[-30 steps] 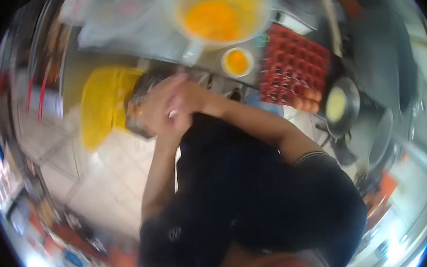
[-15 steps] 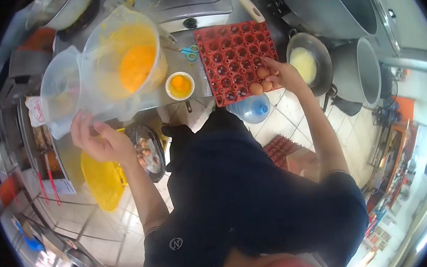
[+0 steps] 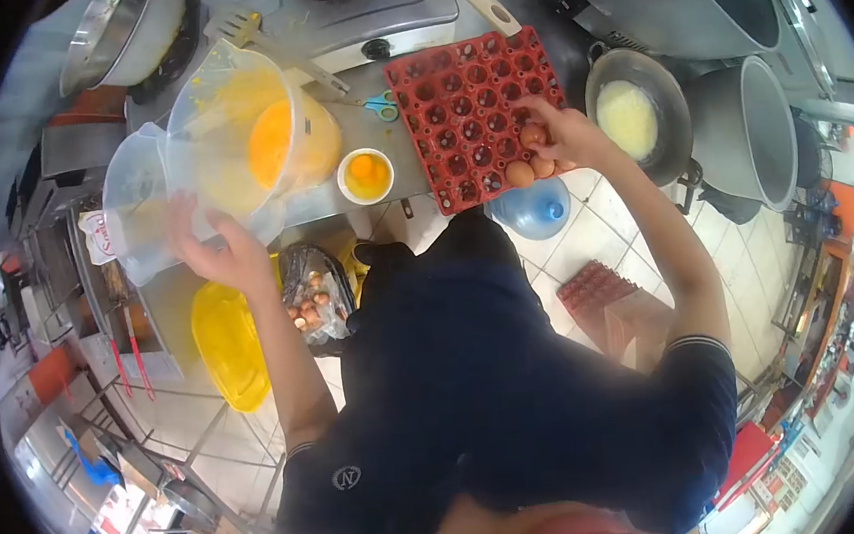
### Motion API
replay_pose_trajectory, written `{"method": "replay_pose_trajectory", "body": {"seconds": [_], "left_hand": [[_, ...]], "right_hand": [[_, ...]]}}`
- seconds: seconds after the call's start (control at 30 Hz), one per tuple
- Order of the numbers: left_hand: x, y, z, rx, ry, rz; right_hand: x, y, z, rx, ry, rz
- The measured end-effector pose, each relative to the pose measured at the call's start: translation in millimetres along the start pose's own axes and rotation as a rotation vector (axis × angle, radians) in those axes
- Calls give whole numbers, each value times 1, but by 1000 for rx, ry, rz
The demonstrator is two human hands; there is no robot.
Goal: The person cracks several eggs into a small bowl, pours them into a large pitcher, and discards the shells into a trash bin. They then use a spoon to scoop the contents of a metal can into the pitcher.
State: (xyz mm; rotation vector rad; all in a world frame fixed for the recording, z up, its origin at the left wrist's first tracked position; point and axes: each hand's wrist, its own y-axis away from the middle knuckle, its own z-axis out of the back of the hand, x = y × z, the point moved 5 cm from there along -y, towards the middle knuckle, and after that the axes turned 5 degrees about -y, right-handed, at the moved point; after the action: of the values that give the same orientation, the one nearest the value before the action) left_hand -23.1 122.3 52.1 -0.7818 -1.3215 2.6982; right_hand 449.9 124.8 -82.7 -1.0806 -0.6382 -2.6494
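Observation:
My right hand [image 3: 577, 139] is over the near right corner of a red egg tray [image 3: 456, 129], its fingers closed around a brown egg [image 3: 534, 136]. Beside it, a few more brown eggs [image 3: 520, 173] sit in the tray's front cups. My left hand [image 3: 225, 251] is slightly blurred, fingers apart and holding nothing, in front of a clear plastic jug [image 3: 134, 180]. Next to that jug, a larger pitcher [image 3: 321, 135] contains beaten egg [image 3: 272, 144]. Between pitcher and tray stands a small white bowl [image 3: 345, 187] with raw egg and yolk inside.
Blue-handled scissors [image 3: 381, 106] and a slotted spatula [image 3: 280, 53] lie behind the bowl. A pan [image 3: 676, 112] with pale yellow contents and a tall grey pot [image 3: 763, 135] stand right. Below the counter edge are a bin of eggshells [image 3: 314, 301] and a yellow lid [image 3: 228, 353].
My right hand has drawn an egg up between its fingers from the group in the tray. My left hand has shifted slightly right in view, and the whole view has moved a little.

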Motion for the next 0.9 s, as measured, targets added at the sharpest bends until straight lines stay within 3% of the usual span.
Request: {"method": "replay_pose_trajectory", "body": {"seconds": [0.03, 0.17, 0.23, 0.27, 0.3, 0.37, 0.43, 0.5, 0.53, 0.6, 0.7, 0.9], "left_hand": [[1, 0, -2, -5, -12, -4], [1, 2, -1, -16, -102, -11], [2, 3, 0, -49, -111, -3], [2, 3, -2, -41, -68, 6], [0, 3, 0, -61, -78, 5], [-2, 3, -2, -8, -61, 41], [0, 3, -2, -10, -76, 48], [0, 2, -2, 3, -34, 6], [0, 2, 0, -11, -38, 10], [-2, 2, -1, 9, -36, 5], [2, 3, -3, -18, -2, -5], [6, 9, -5, -53, 21, 22]], "right_hand": [[-3, 2, 2, 3, -4, 10], [-4, 11, 17, -277, -992, -144], [18, 10, 6, -299, -1305, 13], [36, 4, -3, -213, -1378, -28], [53, -1, -11, -201, -1209, -110], [86, -25, -39, -11, -1156, -196], [144, -52, -57, 33, -1119, -179], [198, -88, -52, -512, -489, 637], [222, -93, -51, -505, -483, 650], [267, -95, -39, -595, -186, 685], [288, -121, -54, -515, 118, 661], [300, -107, -47, -471, 126, 633]]}}
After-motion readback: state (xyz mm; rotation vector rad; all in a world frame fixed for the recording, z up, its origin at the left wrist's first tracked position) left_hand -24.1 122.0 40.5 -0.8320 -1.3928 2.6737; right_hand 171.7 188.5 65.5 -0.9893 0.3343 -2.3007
